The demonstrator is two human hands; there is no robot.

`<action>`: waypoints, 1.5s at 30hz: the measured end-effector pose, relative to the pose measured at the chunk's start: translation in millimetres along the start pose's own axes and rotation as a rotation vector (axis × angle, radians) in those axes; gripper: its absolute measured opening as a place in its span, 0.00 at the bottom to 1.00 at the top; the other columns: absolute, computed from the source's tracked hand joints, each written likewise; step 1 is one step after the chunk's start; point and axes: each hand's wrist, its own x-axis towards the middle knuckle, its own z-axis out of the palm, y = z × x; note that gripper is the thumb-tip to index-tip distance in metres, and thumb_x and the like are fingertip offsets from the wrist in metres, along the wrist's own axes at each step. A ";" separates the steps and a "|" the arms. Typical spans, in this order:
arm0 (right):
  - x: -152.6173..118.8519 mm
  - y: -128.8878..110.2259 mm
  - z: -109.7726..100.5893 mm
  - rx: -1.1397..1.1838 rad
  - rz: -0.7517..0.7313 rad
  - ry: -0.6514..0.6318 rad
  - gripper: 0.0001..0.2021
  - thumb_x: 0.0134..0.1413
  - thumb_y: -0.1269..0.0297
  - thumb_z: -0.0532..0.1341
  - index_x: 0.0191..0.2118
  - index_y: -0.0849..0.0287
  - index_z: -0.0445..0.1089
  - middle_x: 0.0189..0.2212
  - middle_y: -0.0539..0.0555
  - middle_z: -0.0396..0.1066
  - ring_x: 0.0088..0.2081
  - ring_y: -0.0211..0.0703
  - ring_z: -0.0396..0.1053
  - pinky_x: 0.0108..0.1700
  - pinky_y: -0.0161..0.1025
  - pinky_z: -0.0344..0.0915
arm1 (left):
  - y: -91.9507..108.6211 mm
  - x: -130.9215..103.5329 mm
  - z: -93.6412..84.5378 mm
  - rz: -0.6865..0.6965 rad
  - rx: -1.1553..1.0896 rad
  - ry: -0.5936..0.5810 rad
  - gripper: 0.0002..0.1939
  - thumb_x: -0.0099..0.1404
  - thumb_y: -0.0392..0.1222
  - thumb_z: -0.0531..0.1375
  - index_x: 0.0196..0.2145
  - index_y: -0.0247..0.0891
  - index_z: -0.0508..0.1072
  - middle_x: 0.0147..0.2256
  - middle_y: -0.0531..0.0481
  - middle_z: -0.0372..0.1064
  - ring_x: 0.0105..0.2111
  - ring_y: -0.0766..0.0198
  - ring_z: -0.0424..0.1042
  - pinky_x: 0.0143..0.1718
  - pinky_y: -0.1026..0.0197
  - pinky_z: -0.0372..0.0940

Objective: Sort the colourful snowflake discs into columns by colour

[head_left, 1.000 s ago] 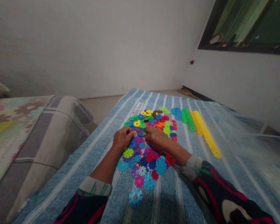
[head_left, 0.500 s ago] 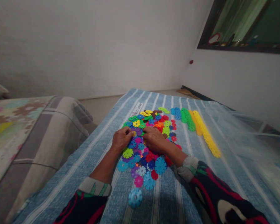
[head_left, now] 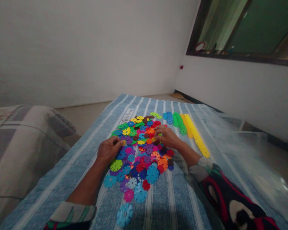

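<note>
A spread of colourful notched plastic discs (head_left: 141,174) lies on a blue striped cloth. At its left edge my left hand (head_left: 109,149) pinches a small yellow disc (head_left: 124,142) between thumb and fingers. My right hand (head_left: 165,135) is over the pile's right side, its fingers curled above the discs; whatever they may hold is hard to make out. Beyond my right hand are rows of lined-up discs: a long yellow row (head_left: 198,137), an orange one (head_left: 186,126), green ones (head_left: 180,123) and blue ones (head_left: 168,117). A short lime row (head_left: 156,115) sits at the far side.
Clear plastic containers or bags (head_left: 244,143) rest on the right of the striped cloth (head_left: 76,179). On the left stands something draped in a grey checked cover (head_left: 36,137). A pale wall and a dark-framed window rise behind.
The view has swung right, so the scene appears further left. My right hand has moved away from my left hand to the pile's right side. My left hand still pinches the yellow disc.
</note>
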 end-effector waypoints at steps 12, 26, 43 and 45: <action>-70.1 121.4 -101.7 -0.325 0.218 -0.021 0.07 0.47 0.75 0.61 0.25 0.61 0.75 0.32 0.57 0.75 0.39 0.44 0.70 0.46 0.39 0.62 | -1.6 2.9 -1.8 0.016 0.041 0.008 0.17 0.53 0.56 0.55 0.25 0.40 0.70 0.20 0.54 0.68 0.23 0.63 0.65 0.26 0.63 0.55; -80.2 153.9 -91.8 -0.440 0.334 -0.089 0.09 0.47 0.74 0.60 0.30 0.59 0.78 0.35 0.56 0.76 0.40 0.43 0.71 0.45 0.35 0.62 | -0.1 2.6 -2.1 0.007 0.029 0.023 0.15 0.52 0.55 0.57 0.24 0.41 0.71 0.19 0.55 0.67 0.23 0.63 0.65 0.24 0.63 0.55; -51.7 59.2 -46.3 -0.425 0.141 -0.087 0.08 0.56 0.70 0.58 0.36 0.58 0.76 0.36 0.55 0.75 0.39 0.43 0.70 0.41 0.35 0.61 | 10.0 -7.6 -8.8 -0.008 -0.127 0.126 0.15 0.53 0.54 0.58 0.25 0.39 0.72 0.20 0.54 0.67 0.24 0.64 0.65 0.27 0.63 0.59; -45.0 36.6 -30.9 -0.359 0.043 -0.100 0.08 0.56 0.72 0.58 0.35 0.59 0.76 0.35 0.55 0.75 0.38 0.42 0.70 0.41 0.35 0.61 | 17.1 -11.7 -8.1 0.017 -0.192 0.101 0.15 0.53 0.54 0.59 0.25 0.38 0.73 0.21 0.54 0.67 0.24 0.65 0.64 0.27 0.63 0.59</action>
